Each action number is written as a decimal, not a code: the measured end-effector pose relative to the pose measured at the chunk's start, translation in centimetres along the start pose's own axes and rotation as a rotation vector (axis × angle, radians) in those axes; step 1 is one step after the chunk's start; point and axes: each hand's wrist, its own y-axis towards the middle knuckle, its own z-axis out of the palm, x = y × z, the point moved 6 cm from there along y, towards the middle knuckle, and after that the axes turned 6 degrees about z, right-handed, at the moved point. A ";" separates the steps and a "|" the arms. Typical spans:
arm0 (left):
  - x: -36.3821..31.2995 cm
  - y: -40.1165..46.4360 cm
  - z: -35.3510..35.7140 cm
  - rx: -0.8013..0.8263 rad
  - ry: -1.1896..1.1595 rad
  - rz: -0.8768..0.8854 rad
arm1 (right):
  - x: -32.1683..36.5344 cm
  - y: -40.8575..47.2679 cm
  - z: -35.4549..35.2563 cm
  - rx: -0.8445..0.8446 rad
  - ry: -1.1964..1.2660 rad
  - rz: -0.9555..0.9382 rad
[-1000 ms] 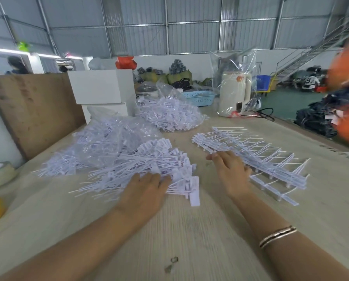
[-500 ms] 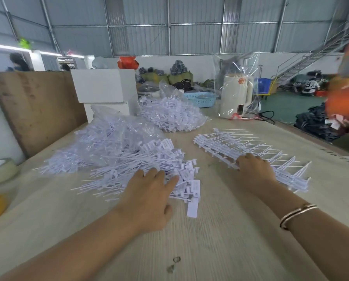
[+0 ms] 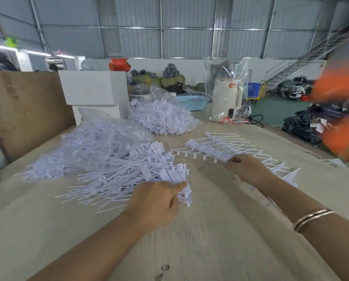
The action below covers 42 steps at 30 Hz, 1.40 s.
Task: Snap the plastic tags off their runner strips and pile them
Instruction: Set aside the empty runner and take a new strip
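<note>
Pale wooden table [image 3: 220,250] bearing both forearms. Left hand [image 3: 155,201] pinches white tags at the near edge of the loose tag pile [image 3: 116,175]. Right hand [image 3: 248,169], fingers curled, grips a runner strip [image 3: 206,153] lifted off the strip stack [image 3: 240,149] beyond it. Farther off, past both hands: two clear bags of tags [image 3: 163,116].

Both forearms bare, no sleeves visible; thin metallic double-band bangle [image 3: 311,219] round right wrist.
</note>
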 end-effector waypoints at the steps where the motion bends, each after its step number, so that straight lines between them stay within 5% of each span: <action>1: 0.2 -0.2 -0.3 -0.039 -0.108 -0.050 | 0.4 -0.6 -0.3 0.019 0.050 -0.002; 5: 0.7 0.2 -1.2 -0.126 -0.798 -0.383 | 2.2 -3.6 -0.3 0.085 0.100 -0.044; 8: -1.0 2.1 -0.4 0.042 -1.457 -0.681 | 3.6 -5.7 0.7 0.173 0.162 -0.044; 11: -2.5 4.3 -0.3 0.122 -1.730 -0.825 | 4.3 -7.5 1.3 0.221 0.152 -0.088; 14: -2.3 5.5 -0.1 0.002 -1.703 -0.887 | 4.3 -8.7 1.3 0.195 0.044 -0.201; 20: -0.4 6.1 -2.3 -0.170 -1.496 -0.735 | -0.3 -5.4 -1.5 -0.008 0.493 -0.003; 25: 3.2 4.4 -4.1 -0.249 -1.266 -0.681 | -5.0 -1.3 1.1 0.088 0.217 0.187; 30: 5.3 2.0 -4.4 0.060 -1.166 -0.523 | -4.3 0.4 1.6 0.064 0.086 0.103; 33: 6.3 0.1 -4.8 0.264 -1.151 -0.414 | -3.4 0.5 1.7 -0.007 0.417 0.093; 39: 10.3 -3.7 -6.7 0.242 -1.216 -0.345 | -2.5 -0.6 -0.9 -0.295 0.873 0.073; 42: 10.3 -5.3 -5.5 0.416 -1.079 -0.332 | -0.5 -1.2 -0.4 -0.183 0.925 0.037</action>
